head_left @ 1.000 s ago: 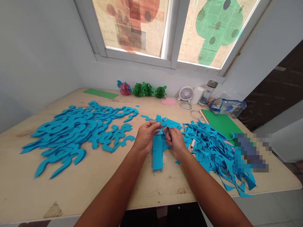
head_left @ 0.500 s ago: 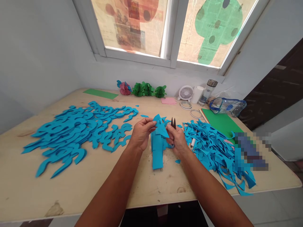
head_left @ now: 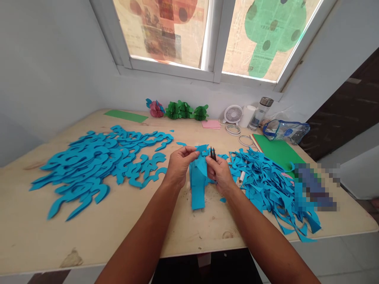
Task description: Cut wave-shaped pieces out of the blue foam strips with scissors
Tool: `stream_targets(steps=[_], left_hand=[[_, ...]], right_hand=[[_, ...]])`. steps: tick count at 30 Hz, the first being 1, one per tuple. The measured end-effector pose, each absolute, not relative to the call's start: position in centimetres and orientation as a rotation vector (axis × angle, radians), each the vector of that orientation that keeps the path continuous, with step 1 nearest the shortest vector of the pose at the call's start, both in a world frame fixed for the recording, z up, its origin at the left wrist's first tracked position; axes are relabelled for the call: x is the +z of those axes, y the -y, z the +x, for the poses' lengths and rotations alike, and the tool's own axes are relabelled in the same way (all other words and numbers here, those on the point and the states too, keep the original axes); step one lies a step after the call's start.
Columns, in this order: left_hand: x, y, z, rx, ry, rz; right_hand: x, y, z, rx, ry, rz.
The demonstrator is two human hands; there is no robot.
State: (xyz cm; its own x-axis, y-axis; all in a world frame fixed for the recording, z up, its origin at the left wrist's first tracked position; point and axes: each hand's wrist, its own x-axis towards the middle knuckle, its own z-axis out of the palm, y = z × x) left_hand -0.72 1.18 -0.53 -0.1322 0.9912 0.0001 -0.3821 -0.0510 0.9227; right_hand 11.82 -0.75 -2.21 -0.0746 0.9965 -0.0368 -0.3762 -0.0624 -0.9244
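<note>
My left hand (head_left: pixel 182 162) pinches a piece of blue paper (head_left: pixel 202 165) between thumb and fingers. Closed around a pair of scissors (head_left: pixel 213 154), my right hand (head_left: pixel 219 169) has the dark blades pointing up and away, and its fingertips touch the right edge of the same paper. Below both hands, strips of blue paper (head_left: pixel 198 195) lie on the table. To the left spreads a heap of wavy cut-out blue shapes (head_left: pixel 89 157). Blue paper scraps (head_left: pixel 266 181) are piled to the right. The scissors' handles are mostly hidden in my right hand.
Along the wall stand green paper figures (head_left: pixel 184 110), a pink one (head_left: pixel 155 109), a small fan (head_left: pixel 233 114) and a glass bottle (head_left: pixel 260 114). A clear pouch (head_left: pixel 286 132) sits beside green sheets (head_left: pixel 275 152). A white marker-like stick (head_left: pixel 242 176) lies by the scraps.
The held paper has turned between my hands. My right hand has tilted, bringing the scissors slightly left, and my left hand has shifted a little to the right.
</note>
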Motion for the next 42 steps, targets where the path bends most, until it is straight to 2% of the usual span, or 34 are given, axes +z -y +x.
stream_targets(steps=[8,20,34,42], left_hand=[[-0.5,-0.9,-0.3,1.454,-0.997,0.909],[-0.4,-0.1,0.4,1.198,-1.01,1.074],[-0.5,-0.9,-0.3,1.456,-1.013,0.883],[-0.5,-0.8,-0.1,1.463,-0.959,0.85]], right_hand=[[-2.1,0.6,11.9,1.403,0.959,-1.009],[-2.5,-0.1,12.3,1.234,0.722,-0.969],[-2.4,0.6,11.9,1.389,0.929,-1.012],[-2.3,0.9,11.8,1.525,1.03,-1.05]])
